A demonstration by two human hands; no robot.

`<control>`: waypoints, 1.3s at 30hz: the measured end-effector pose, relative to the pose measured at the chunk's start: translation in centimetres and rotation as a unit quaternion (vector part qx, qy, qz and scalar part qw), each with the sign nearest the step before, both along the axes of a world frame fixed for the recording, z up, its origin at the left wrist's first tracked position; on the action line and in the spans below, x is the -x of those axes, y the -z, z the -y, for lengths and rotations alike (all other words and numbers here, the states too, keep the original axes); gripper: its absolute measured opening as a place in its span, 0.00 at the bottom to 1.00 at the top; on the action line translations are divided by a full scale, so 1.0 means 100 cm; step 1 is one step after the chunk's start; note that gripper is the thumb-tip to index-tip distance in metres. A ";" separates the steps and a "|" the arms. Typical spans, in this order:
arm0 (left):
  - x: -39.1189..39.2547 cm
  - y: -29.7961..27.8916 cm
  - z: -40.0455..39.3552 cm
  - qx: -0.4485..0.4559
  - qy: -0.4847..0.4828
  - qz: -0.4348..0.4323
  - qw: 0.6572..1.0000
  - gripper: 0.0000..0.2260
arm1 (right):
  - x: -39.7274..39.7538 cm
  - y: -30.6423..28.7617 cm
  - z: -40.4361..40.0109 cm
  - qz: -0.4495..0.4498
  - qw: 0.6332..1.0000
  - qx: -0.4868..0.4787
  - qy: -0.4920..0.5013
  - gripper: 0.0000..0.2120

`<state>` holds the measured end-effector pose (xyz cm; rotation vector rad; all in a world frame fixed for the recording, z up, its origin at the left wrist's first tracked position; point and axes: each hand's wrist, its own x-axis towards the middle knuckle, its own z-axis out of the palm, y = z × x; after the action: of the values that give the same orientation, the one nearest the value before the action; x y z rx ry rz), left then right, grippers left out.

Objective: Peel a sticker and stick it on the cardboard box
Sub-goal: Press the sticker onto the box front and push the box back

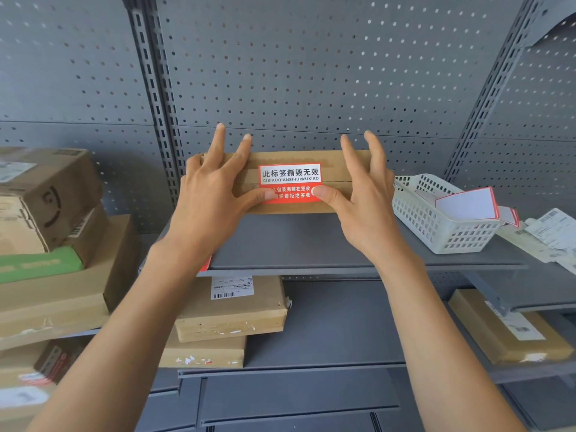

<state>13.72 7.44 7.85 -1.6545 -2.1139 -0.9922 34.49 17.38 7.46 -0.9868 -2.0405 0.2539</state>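
Note:
A flat brown cardboard box lies on the grey shelf against the pegboard. A red and white sticker with printed characters lies on the box's top face. My left hand rests on the box's left end, fingers spread, its thumb on the sticker's lower left corner. My right hand rests on the box's right end, fingers spread, its thumb on the sticker's lower right corner. Neither hand grips anything.
A white plastic basket holding more red-edged stickers stands to the right on the shelf, with paper labels beyond it. Stacked cardboard boxes fill the left shelf. More boxes lie on the shelves below.

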 end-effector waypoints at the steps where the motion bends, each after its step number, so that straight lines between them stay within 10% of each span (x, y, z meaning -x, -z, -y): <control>1: 0.002 0.000 0.001 0.005 0.003 0.002 1.000 0.41 | 0.000 0.000 0.000 -0.001 1.000 0.000 -0.006 0.36; 13: -0.008 0.001 -0.001 0.014 -0.010 -0.018 1.000 0.50 | 0.011 0.004 0.011 0.023 0.998 -0.005 0.052 0.53; 39: -0.009 -0.003 0.006 0.009 0.017 0.065 0.998 0.28 | -0.002 0.008 0.005 -0.110 0.989 0.084 -0.055 0.27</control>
<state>14.61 6.88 8.16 -1.6828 -2.1890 -1.1219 34.73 16.83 6.62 -0.9042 -1.8944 0.5760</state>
